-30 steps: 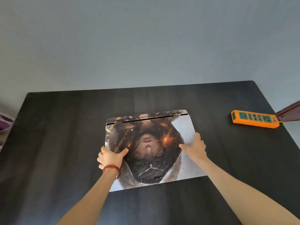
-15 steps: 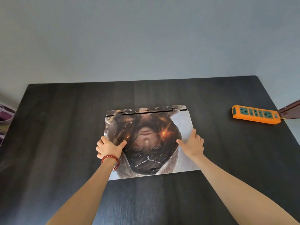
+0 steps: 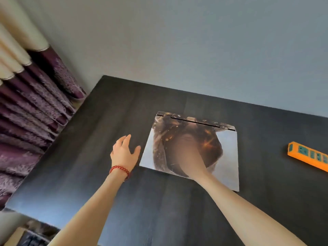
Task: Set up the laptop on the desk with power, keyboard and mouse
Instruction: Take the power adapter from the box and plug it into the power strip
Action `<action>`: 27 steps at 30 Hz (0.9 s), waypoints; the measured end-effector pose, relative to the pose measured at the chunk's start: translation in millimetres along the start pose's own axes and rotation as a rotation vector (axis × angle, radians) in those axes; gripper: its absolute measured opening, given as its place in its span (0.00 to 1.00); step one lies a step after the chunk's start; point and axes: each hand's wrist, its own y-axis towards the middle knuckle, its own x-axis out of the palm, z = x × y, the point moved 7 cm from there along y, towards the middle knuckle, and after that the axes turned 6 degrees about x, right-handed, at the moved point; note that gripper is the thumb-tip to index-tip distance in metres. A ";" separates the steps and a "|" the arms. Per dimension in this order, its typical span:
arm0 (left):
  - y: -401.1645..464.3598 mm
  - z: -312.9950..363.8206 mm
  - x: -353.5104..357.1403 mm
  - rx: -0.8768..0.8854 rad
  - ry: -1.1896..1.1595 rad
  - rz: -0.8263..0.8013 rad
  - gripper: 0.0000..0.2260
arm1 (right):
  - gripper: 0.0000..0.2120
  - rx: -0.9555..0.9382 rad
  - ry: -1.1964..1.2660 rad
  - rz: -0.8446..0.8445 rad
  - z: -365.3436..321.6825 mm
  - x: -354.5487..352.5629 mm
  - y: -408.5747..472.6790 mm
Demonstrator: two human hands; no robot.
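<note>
The closed laptop (image 3: 228, 157), its lid covered with a printed picture, lies flat on the black desk (image 3: 124, 107), hinge toward the wall. My left hand (image 3: 124, 153), a red bead bracelet at the wrist, hovers with spread fingers just left of the laptop's left edge, apart from it and holding nothing. My right hand (image 3: 184, 153) is over the middle of the lid, smeared by motion blur, so its fingers cannot be made out. An orange power strip (image 3: 308, 158) lies on the desk at the right. No keyboard or mouse is in view.
Purple and cream curtains (image 3: 32, 110) hang along the desk's left side. A brown box (image 3: 21, 237) sits low beyond the desk's near left corner. A plain grey wall stands behind the desk.
My left hand has let go of the laptop's left edge and moved out to the left. My right hand has shifted toward the lid's middle. The view has swung left.
</note>
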 end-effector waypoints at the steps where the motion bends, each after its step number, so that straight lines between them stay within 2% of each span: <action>1: -9.1 -10.1 -13.1 0.000 -0.010 0.028 0.23 | 0.17 -0.050 0.003 -0.017 -18.3 6.3 -3.4; 4: -48.1 -71.4 -67.5 -0.095 0.016 0.107 0.20 | 0.16 -0.238 -0.020 -0.116 -93.3 48.8 -22.2; 10: -139.2 -215.7 -164.5 -0.385 0.004 0.278 0.18 | 0.15 -0.478 -0.053 -0.362 -219.3 167.1 -87.3; 16: -266.4 -377.7 -205.2 -0.681 -0.072 0.359 0.16 | 0.16 -0.583 -0.172 -0.652 -306.1 323.7 -179.4; 20: -342.7 -471.8 -197.9 -0.881 -0.140 0.327 0.11 | 0.17 -0.567 -0.312 -0.804 -322.1 427.2 -228.9; 23: -388.9 -538.9 -172.4 -1.051 -0.180 0.243 0.19 | 0.18 -0.552 -0.421 -0.891 -323.0 502.9 -254.5; 27: -413.0 -596.4 -131.2 -1.113 -0.105 0.052 0.29 | 0.19 -0.537 -0.498 -0.939 -313.8 571.8 -270.4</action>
